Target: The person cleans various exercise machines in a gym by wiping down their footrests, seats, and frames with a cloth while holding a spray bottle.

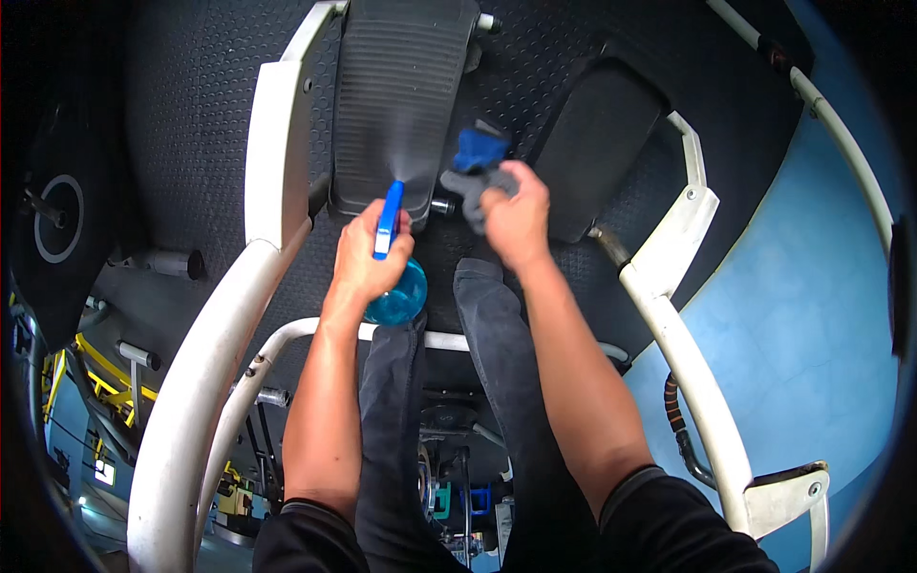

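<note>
My left hand (362, 258) grips a spray bottle (401, 295) with a blue trigger head and blue-green liquid inside. A pale mist fans from its nozzle over the ridged black foot pedal (394, 79) of an exercise machine, which looks like an elliptical trainer. Bunched in my right hand (521, 218) is a grey cloth (467, 188), blurred by motion. Blue fabric (480, 148) shows just beyond it; whether it belongs to the same cloth I cannot tell. The right hand is between that pedal and a second black pedal (605, 136), apart from both.
White metal arms of the machine flank me at left (193, 379) and right (688, 372). A white crossbar (445, 341) runs behind my lower legs. Studded black rubber flooring (222, 93) lies underneath, with a blue wall (781, 322) at right. Other gym equipment (61, 208) stands at left.
</note>
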Available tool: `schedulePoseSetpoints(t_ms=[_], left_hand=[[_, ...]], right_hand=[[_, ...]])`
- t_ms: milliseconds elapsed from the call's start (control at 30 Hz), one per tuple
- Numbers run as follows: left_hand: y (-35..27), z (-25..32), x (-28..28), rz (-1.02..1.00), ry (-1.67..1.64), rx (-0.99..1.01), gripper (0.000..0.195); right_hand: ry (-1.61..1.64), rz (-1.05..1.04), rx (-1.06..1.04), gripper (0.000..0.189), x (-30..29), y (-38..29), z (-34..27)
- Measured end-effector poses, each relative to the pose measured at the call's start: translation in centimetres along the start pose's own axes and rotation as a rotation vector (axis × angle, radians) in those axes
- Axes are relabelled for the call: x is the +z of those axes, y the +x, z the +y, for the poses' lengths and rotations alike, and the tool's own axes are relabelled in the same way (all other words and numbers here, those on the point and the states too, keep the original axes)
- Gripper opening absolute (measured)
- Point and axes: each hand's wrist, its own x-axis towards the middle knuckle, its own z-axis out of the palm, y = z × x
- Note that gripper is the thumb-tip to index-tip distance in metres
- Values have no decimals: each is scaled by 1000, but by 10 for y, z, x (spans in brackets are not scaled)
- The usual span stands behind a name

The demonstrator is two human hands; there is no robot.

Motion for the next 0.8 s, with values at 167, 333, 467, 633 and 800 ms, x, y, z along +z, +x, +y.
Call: schedulePoseSetpoints(t_ms=[167,333,467,633,800], left_hand=[[5,-3,13,116,139,137,37],[11,-46,19,-86,567,147,56],[19,-42,3,-78,431,186,54],[29,-33,14,-72,402,147,57],[26,-62,16,-46,281,320,58]], right_hand=[[-376,35,-454,51,47,-18,54],[-447,139,-297,57,90,34,45],[-377,429,-503,51,105,121,-65],[-656,594,-731,56,121,154,-97],[-1100,-427,-1535,46,114,104,-14]])
